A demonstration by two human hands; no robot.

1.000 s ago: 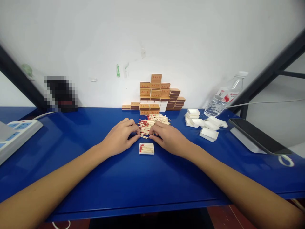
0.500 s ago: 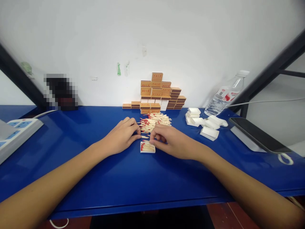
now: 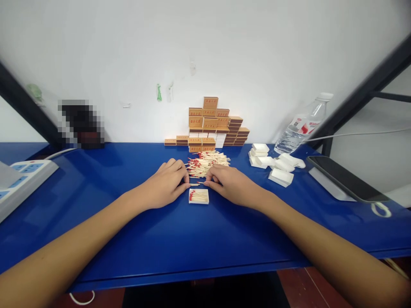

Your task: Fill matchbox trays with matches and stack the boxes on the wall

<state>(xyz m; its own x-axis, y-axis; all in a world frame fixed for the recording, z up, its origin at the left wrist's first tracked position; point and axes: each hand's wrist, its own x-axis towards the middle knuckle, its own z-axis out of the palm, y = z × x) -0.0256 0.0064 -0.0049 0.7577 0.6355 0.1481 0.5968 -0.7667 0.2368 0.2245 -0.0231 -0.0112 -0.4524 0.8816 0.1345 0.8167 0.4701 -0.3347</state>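
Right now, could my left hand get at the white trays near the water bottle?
Probably not by a straight path: your right hand and the match pile lie between your left hand and the white trays. It would likely have to reach over them.

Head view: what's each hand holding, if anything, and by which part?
Right hand: a match, apparently pinched by its plain end, red head pointing left. Left hand: at the left end of another match; whether it's gripped, can't tell.
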